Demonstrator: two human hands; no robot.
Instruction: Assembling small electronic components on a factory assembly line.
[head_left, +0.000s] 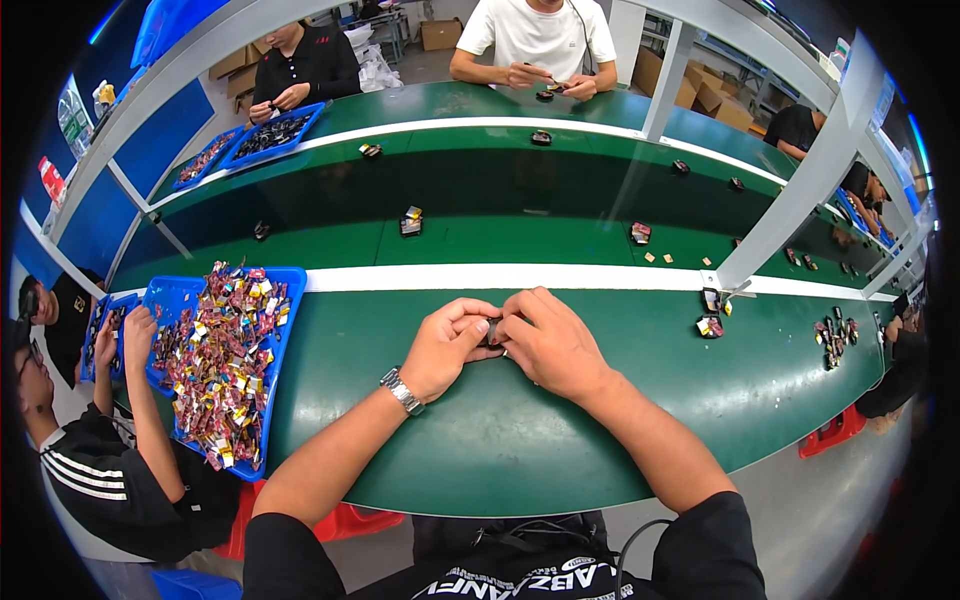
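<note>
Near the left hand [440,350], a blue tray [297,287] holds circuit boards [222,370], probably.

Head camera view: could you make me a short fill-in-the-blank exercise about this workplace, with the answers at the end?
1. The left hand and the right hand hold a small dark piece between ____.
2. The silver watch is worn on the person's ____ wrist.
3. The large tray heaped with small parts is coloured ____.
4. The table under the person's hands is coloured ____.

Missing words: them; left; blue; green.
</note>
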